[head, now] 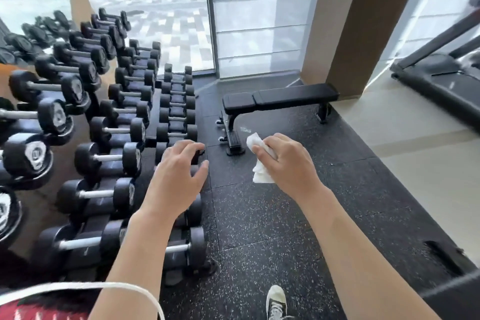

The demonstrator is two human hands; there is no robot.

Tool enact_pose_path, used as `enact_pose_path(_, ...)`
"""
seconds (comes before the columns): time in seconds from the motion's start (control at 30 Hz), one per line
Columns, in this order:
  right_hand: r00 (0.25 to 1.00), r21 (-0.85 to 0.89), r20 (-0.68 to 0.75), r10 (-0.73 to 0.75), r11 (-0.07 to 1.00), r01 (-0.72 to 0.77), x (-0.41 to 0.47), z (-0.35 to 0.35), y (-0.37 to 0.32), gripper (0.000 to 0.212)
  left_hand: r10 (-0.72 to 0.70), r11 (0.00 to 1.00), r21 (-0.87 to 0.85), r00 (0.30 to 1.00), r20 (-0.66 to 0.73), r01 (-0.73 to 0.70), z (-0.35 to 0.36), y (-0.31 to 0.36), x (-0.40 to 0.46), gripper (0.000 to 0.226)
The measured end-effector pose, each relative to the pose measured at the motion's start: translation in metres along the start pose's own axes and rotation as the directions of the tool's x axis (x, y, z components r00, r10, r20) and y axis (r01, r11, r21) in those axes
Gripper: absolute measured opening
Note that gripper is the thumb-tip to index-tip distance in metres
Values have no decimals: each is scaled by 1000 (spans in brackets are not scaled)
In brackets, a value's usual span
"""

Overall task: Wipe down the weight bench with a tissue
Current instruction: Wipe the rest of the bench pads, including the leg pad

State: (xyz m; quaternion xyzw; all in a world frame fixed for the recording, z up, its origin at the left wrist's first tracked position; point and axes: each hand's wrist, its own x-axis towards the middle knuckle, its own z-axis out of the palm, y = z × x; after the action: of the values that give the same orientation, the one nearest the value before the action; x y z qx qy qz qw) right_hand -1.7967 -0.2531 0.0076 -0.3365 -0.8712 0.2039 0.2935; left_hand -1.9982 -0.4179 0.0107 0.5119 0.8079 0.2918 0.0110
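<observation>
A black flat weight bench (281,97) stands on the rubber floor ahead of me, its pad running left to right in front of the window. My right hand (288,163) is held out in the air well short of the bench and grips a crumpled white tissue (259,161). My left hand (179,171) hovers beside it with fingers loosely spread, holding nothing, above the near end of the dumbbell rack.
A long rack of black dumbbells (117,122) fills the left side. A treadmill (441,86) stands at the right on a pale floor. A brown pillar (363,23) rises behind the bench's right end. Speckled black rubber flooring (272,215) lies between me and the bench.
</observation>
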Motion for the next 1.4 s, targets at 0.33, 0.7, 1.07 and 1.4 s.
enact_pose_path(0.33, 995, -4, -42, 90, 996, -91, 93, -56, 139, 36, 51, 998, 26, 997, 66, -53, 84, 82, 141, 42)
enact_pose_path(0.7, 974, 15, -102, 203, 979, -202, 141, -81, 228, 39, 83, 988, 118, 989, 124, -98, 138, 128, 238, 47)
enact_pose_path(1.07, 961, -43, -108, 254, 965, -260, 249, -61, 293, 42, 87, 973, 195, 981, 171, -121, 204, 114, 364, 62)
enact_pose_path(1.4, 977, -193, -58, 206, 958, -214, 414, -30, 332, 37, 83, 996, 2, 989, 125, -84, 254, 72, 531, 53)
